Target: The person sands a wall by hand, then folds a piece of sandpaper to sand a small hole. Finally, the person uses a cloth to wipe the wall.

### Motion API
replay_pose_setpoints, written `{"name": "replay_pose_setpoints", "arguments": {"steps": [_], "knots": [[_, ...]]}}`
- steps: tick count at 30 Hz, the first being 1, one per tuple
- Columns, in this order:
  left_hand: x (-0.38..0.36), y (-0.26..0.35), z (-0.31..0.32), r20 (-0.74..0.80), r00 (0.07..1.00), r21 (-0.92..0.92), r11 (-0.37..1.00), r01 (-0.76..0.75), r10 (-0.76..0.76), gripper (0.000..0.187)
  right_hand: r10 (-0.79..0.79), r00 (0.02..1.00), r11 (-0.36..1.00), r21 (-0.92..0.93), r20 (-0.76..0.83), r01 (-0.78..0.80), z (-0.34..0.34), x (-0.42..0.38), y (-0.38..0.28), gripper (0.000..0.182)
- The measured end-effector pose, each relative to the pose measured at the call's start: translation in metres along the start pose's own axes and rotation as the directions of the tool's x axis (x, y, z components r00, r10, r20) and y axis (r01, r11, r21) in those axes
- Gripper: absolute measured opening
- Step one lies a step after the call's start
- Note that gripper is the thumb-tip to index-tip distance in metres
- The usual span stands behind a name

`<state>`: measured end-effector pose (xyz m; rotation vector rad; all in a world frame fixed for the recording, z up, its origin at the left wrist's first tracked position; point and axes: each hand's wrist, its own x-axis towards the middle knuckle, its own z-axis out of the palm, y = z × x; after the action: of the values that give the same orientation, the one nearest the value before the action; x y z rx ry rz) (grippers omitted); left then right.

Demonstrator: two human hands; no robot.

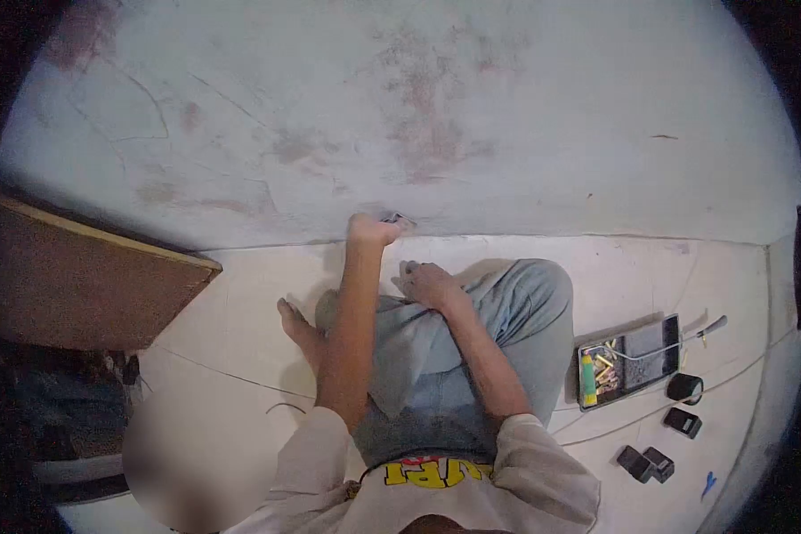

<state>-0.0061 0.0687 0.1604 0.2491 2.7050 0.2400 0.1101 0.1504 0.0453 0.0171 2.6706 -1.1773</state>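
My left hand [372, 230] reaches to the foot of the wall, its fingers closed at a small dark and silvery fitting [397, 218] set low in the wall. Whatever those fingers hold is too small to make out. Lower down, my right hand [427, 285] rests by my bent leg, fingers loosely stretched to the left, with nothing visible in it.
A scuffed pale wall [525, 116] rises ahead. Leaning at left is a brown board [89, 276]. On the tiled floor at right stand a black tray [654, 343] of small brass-coloured parts and a green-yellow tube, a black roll [685, 388], several black boxes [683, 422] and a blue item [708, 483].
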Motion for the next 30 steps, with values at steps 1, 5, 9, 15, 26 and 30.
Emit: {"name": "replay_pose_setpoints", "arguments": {"steps": [1, 5, 9, 15, 26, 30], "knots": [[0.003, 0.001, 0.0, 0.03, 0.998, -0.008, 0.999, 0.048, -0.048, 0.059, -0.01, 1.0, 1.0, -0.022, 0.026, 0.01, 0.001, 0.003, 0.0, 0.054], [0.013, 0.007, 0.012, 0.035, 0.996, -0.103, 0.991, 0.081, -0.077, 0.058, -0.055, 0.998, 0.998, -0.037, -0.031, 0.054, 0.009, 0.005, 0.011, 0.051], [0.006, -0.008, 0.025, -0.032, 0.994, -0.262, 0.96, 0.096, -0.108, 0.057, -0.035, 0.999, 0.999, -0.004, -0.004, 0.035, -0.006, -0.006, -0.008, 0.047], [0.05, -0.017, 0.069, -0.019, 1.0, -0.028, 1.0, 0.0, -0.001, 0.061, -0.106, 0.993, 0.992, -0.072, -0.042, 0.103, 0.015, -0.001, 0.014, 0.042], [0.001, -0.007, 0.027, 0.026, 1.0, -0.142, 0.99, 0.013, -0.009, 0.063, -0.061, 0.998, 0.997, -0.039, 0.008, 0.061, 0.003, 0.001, 0.004, 0.039], [0.02, -0.001, 0.034, -0.035, 0.994, -0.051, 0.993, -0.103, 0.101, 0.058, 0.005, 0.997, 0.998, -0.06, 0.071, 0.0, -0.014, -0.004, -0.006, 0.044]]}}
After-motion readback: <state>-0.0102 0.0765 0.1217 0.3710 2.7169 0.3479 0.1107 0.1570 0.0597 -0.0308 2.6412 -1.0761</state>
